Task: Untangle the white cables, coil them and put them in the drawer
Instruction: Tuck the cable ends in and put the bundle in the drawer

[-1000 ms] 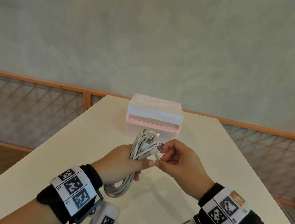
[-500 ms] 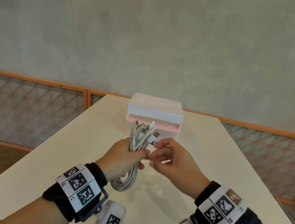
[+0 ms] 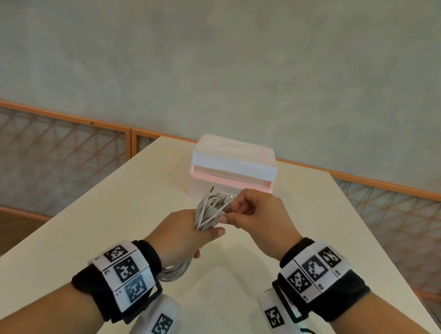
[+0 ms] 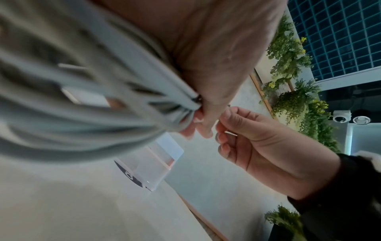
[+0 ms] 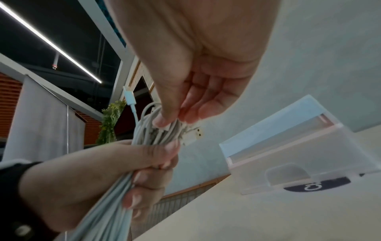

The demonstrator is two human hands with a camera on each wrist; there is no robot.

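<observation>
Mostly hidden — cables (image 3: 207,213) (fist-wrapped).

Showing no readable words; only a white ring-shaped logo on a dark oval sticker (image 5: 317,186) on the drawer box (image 5: 299,156) front.

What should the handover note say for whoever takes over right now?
Left hand: fist round the middle of the white cable bundle, held above the table; the looped end hangs below the grip.
Right hand: fingertips pinching the plug ends at the top of the bundle.
Drawer box: on the table just beyond the hands, drawer pulled partly out.
Done: cables gathered into one coiled bundle.
Left: settle the loose plug ends, then place the bundle in the drawer. I cannot tell whether anything is in the drawer.
</observation>
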